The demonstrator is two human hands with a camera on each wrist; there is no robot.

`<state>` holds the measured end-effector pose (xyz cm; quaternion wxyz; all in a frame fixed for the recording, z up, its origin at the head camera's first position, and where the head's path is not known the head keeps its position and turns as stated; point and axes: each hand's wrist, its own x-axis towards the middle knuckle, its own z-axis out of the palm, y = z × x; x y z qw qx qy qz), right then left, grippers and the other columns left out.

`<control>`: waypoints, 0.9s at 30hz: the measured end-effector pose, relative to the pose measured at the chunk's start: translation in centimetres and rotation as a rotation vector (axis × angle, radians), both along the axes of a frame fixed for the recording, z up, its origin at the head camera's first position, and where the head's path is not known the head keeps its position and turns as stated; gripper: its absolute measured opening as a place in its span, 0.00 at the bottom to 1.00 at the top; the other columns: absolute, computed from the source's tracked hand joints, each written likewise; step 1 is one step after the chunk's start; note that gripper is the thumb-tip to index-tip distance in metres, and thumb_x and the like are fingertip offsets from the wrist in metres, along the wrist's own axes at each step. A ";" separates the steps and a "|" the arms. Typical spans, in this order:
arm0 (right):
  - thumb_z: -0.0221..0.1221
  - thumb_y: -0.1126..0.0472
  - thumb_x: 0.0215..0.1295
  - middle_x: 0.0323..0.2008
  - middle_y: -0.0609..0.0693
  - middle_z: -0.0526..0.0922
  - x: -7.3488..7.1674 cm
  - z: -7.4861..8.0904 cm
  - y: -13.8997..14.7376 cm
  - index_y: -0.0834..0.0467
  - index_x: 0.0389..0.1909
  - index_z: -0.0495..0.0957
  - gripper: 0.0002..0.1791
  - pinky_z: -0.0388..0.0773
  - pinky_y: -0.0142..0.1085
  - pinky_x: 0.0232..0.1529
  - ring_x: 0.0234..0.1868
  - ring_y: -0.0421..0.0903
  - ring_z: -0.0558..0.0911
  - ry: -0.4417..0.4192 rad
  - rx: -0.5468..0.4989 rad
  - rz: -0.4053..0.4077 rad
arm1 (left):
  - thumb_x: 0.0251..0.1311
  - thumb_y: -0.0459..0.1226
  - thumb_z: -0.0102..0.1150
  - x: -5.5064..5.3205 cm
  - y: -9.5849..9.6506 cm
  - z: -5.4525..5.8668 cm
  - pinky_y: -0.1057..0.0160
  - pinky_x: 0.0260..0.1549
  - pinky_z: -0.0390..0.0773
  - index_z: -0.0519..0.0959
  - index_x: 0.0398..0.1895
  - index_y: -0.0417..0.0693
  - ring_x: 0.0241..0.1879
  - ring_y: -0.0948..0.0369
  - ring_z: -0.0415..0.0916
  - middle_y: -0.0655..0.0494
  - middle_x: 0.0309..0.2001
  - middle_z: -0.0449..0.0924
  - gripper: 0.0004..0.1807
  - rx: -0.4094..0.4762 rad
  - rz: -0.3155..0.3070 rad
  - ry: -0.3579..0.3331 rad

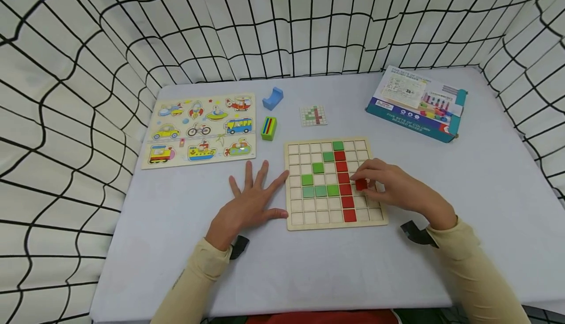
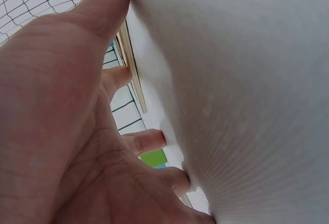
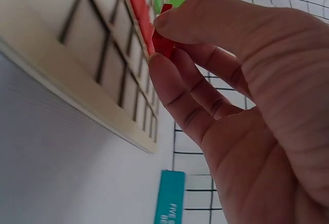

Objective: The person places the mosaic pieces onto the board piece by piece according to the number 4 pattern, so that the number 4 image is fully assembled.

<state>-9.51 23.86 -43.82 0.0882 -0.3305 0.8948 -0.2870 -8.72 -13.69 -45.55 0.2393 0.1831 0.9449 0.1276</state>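
Note:
A wooden grid board (image 1: 337,226) lies flat on the table, with a column of red tiles (image 1: 343,178) and several green tiles (image 1: 318,168) set in its squares. Between thumb and fingertips, my right hand (image 1: 395,186) pinches a small red tile (image 3: 163,44) over the board's right part, just right of the red column. My left hand (image 1: 247,206) is spread on the cloth at the board's left side, its thumb and index fingertip at the board's edge. The left wrist view shows those fingers (image 2: 146,141) extended down to the cloth.
Behind the board lies a small pattern card (image 1: 314,116). A green block with coloured stripes (image 1: 269,128), a blue curved block (image 1: 272,98) and a vehicle picture puzzle (image 1: 200,130) are to the left. A cardboard box (image 1: 417,103) sits back right. Black netting (image 1: 282,25) surrounds the table.

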 end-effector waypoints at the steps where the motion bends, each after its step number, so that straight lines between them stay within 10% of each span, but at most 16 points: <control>1: 0.73 0.69 0.65 0.56 0.51 0.84 -0.1 -0.3 -0.1 0.57 0.59 0.87 0.21 0.88 0.45 0.54 0.56 0.47 0.80 -0.019 0.002 0.005 | 0.64 0.64 0.68 0.0 0.0 0.0 0.13 0.70 0.30 0.47 0.88 0.72 0.84 0.29 0.16 0.39 0.89 0.29 0.55 -0.003 0.000 -0.001; 27: 0.74 0.70 0.63 0.53 0.48 0.87 0.8 -2.9 -0.5 0.57 0.53 0.90 0.17 0.89 0.44 0.54 0.56 0.46 0.81 0.114 -0.037 0.016 | 0.65 0.64 0.67 0.1 -0.1 -0.6 0.13 0.70 0.29 0.48 0.88 0.70 0.84 0.29 0.15 0.39 0.89 0.28 0.54 -0.002 0.010 -0.012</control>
